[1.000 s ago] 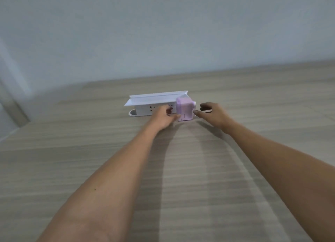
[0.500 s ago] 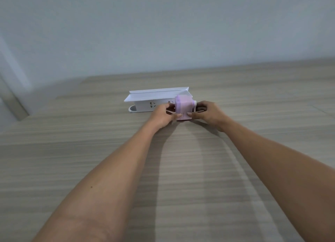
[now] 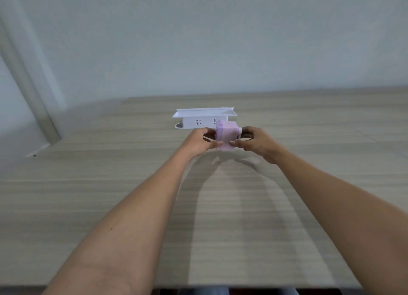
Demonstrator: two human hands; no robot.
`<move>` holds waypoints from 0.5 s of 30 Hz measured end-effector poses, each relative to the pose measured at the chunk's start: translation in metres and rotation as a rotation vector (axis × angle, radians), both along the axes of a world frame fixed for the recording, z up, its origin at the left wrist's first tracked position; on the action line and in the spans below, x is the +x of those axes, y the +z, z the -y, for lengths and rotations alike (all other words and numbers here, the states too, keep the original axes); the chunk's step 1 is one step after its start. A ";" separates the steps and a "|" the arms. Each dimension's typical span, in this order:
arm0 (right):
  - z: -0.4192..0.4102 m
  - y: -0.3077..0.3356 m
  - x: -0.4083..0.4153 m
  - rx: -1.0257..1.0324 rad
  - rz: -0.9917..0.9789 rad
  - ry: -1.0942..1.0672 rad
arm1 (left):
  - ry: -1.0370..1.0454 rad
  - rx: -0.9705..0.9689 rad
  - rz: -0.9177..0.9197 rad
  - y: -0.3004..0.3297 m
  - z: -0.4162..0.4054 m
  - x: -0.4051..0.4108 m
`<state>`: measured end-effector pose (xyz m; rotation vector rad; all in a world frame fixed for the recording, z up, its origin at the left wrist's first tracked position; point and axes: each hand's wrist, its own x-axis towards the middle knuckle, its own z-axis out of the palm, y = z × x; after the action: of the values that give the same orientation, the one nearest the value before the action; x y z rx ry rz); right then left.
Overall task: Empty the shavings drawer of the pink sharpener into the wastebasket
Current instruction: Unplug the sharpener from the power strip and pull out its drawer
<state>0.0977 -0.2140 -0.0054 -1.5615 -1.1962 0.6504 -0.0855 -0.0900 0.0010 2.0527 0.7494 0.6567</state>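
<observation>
- Pale wood-grain table (image 3: 110,195) fills the lower two thirds of the frame, running up to a plain grey-white wall (image 3: 198,40) behind it.
- Just above the middle of the frame sits the pink sharpener (image 3: 227,135), a small boxy block of light pink-lilac plastic with rounded edges; its top face is smooth and its lower front edge is a slightly paler band.
- A short pale stub (image 3: 240,131) sticks out of the sharpener's right side.
- Whether the sharpener rests on the table or is lifted just clear of it cannot be told, though a soft shadow lies right beneath it.
- The left hand (image 3: 201,140) closes on the sharpener's left side, thumb tip pressed at the lower front edge.
- The right hand (image 3: 257,141) closes on the right side, thumb at the lower front edge near the other thumb, fingers curled behind by the stub.
- Both bare forearms reach in from the bottom corners of the frame.
- Directly behind the sharpener, partly hidden by it, stands a white plastic holder (image 3: 198,120) with a flared top rim and small cut-outs in its front.
- At the upper left, a pale frame upright (image 3: 28,84) slants down the wall.
</observation>
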 end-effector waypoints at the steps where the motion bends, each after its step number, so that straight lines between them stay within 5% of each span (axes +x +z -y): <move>1: 0.008 -0.001 -0.005 0.003 0.005 0.006 | -0.004 -0.003 -0.003 -0.002 0.008 -0.006; 15: 0.070 -0.031 -0.048 0.013 0.011 0.073 | 0.011 -0.095 0.022 -0.036 0.072 -0.052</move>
<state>0.0501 -0.2839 -0.0368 -1.5185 -1.2682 0.6811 -0.1377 -0.1623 -0.0348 1.9529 0.7651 0.6365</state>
